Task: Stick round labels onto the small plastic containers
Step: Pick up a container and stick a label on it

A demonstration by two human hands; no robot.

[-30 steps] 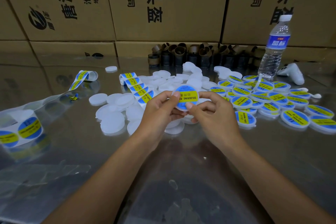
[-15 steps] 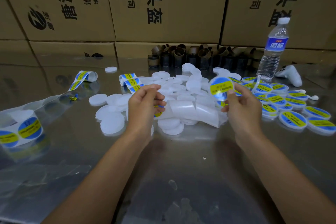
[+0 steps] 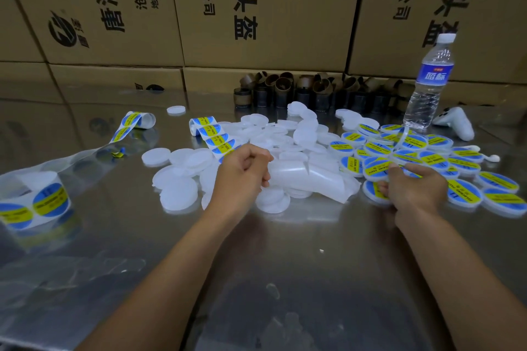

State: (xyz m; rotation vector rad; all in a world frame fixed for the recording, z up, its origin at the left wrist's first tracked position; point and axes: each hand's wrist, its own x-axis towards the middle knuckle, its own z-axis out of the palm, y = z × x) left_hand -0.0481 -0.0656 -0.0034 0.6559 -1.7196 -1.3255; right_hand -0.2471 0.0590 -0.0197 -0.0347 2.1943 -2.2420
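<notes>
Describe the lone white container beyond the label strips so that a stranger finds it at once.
Look at the cardboard boxes behind the metal table. Before them, left of the brown tubes, one blank white container lies alone, touching no other.

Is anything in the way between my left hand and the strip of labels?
Nothing visible. The left hand is at the near end of the label strip, curled over it. The peeled backing paper trails off to its right, and blank containers lie beside, not between.
</notes>
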